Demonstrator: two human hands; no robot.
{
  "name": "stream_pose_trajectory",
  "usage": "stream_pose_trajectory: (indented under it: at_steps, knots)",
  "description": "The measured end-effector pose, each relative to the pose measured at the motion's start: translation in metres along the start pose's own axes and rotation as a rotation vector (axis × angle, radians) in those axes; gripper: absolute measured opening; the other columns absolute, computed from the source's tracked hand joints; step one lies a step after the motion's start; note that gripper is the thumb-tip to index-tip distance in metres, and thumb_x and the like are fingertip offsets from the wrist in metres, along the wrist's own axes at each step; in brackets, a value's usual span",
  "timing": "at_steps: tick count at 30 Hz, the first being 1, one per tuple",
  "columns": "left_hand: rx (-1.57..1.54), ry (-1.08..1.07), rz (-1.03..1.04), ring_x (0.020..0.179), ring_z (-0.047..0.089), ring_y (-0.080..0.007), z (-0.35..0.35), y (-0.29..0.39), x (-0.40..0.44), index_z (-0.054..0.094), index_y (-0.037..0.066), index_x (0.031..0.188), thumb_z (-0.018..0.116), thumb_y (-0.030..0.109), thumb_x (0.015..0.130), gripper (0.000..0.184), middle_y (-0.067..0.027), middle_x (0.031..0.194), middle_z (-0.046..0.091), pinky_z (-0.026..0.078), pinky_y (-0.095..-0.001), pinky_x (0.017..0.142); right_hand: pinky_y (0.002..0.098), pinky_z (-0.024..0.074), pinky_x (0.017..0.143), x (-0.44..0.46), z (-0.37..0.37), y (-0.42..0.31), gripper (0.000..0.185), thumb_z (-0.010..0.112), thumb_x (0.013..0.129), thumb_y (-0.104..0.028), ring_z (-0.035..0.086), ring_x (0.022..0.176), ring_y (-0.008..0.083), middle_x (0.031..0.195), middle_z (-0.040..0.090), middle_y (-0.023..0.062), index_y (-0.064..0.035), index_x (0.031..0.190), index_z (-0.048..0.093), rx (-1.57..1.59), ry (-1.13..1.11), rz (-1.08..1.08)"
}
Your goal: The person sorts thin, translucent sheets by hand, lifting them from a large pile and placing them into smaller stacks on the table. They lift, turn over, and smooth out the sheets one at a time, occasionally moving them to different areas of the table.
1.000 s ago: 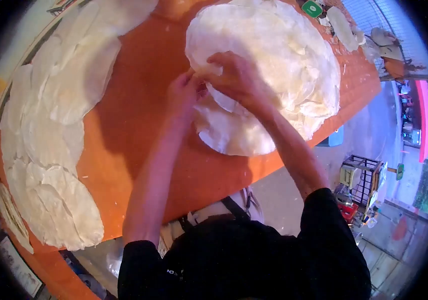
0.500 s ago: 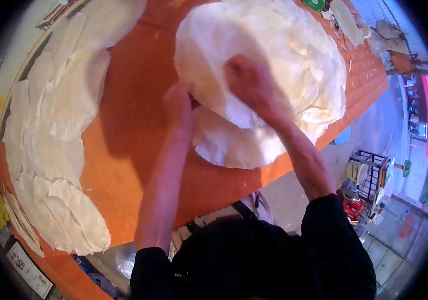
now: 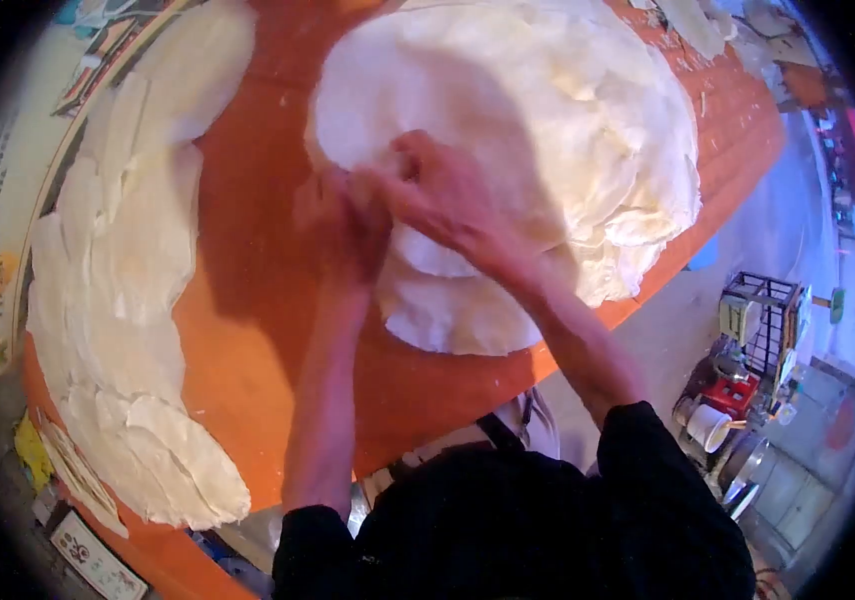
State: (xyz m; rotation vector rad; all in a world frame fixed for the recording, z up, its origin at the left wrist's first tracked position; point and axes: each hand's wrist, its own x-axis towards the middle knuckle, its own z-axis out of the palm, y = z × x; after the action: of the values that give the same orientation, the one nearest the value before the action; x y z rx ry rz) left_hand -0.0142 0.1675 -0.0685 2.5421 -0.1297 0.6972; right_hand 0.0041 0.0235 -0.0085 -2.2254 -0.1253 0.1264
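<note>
A broad pile of thin, pale round sheets (image 3: 588,110) lies on the orange table (image 3: 248,300). At the pile's left edge, my left hand (image 3: 348,220) is closed, its fingers blurred and partly hidden. Close against it, my right hand (image 3: 438,190) is over the near-left part of the pile, with thumb and fingers bent together near the sheet's rim. What the fingertips hold is too blurred to make out. Below both hands, a lower sheet (image 3: 458,310) sticks out toward the table's near edge.
A long row of overlapping pale sheets (image 3: 128,290) runs down the table's left side. Scraps (image 3: 693,25) lie at the far right. Beyond the right edge stand a black wire rack (image 3: 763,310), a red item (image 3: 731,395) and a white container (image 3: 710,427) on the floor.
My hands were together, parted half a second ago, and are together again at the pile's left edge. The view has shifted, so the left row appears further down.
</note>
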Motion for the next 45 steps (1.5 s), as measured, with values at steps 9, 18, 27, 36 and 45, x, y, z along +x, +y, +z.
stream_pose_trajectory:
  at_steps: [9,18,27,36,45]
  knots:
    - [-0.246,-0.071,0.026,0.095,0.055,-0.0353,0.026,0.000,-0.010,0.054,0.006,0.088,0.064,0.026,0.080,0.025,-0.0142,0.089,0.057,0.044,-0.0476,0.083,0.0474,0.0476,0.067,-0.003,0.005,-0.002,0.036,0.051,0.086,-0.035,0.061,0.075,0.0406,0.077,0.062,0.0237,-0.0020,0.081,0.063,-0.218,0.022,-0.157]
    - [0.258,-0.317,0.118,0.127,0.041,-0.0386,0.040,-0.008,-0.029,0.048,0.001,0.130,0.056,0.040,0.087,0.059,-0.0218,0.137,0.045,0.031,-0.0553,0.103,0.0297,0.0498,0.066,-0.001,-0.108,0.076,0.024,0.063,0.080,-0.011,0.062,0.077,0.0141,0.087,0.065,0.0051,0.0009,0.099,0.069,0.427,0.089,0.277]
    - [0.158,-0.273,0.207,0.127,0.039,-0.0408,0.004,0.046,0.029,0.051,0.006,0.129,0.059,0.047,0.081,0.063,-0.0230,0.135,0.045,0.028,-0.0582,0.104,0.0260,0.0488,0.062,-0.020,-0.268,0.075,0.023,0.062,0.086,-0.020,0.062,0.072,0.0123,0.088,0.069,0.0037,-0.0020,0.099,0.069,0.386,0.388,0.214]
    - [0.073,-0.374,0.220,0.130,0.035,-0.0418,0.070,0.065,0.026,0.041,0.015,0.140,0.058,0.053,0.078,0.075,-0.0236,0.140,0.040,0.020,-0.0641,0.105,0.0289,0.0428,0.095,-0.016,-0.426,0.064,0.043,0.053,0.092,-0.023,0.056,0.110,0.0161,0.121,0.060,0.0081,0.0005,0.127,0.055,0.217,0.650,0.150]
    - [0.087,-0.381,0.218,0.131,0.034,-0.0414,0.073,0.060,0.022,0.041,0.015,0.140,0.060,0.055,0.078,0.076,-0.0206,0.140,0.040,0.027,-0.0660,0.101,0.0345,0.0444,0.067,0.046,-0.517,-0.008,0.022,0.056,0.089,-0.023,0.058,0.077,0.0244,0.093,0.063,0.0080,-0.0058,0.102,0.057,-0.160,0.547,-0.030]
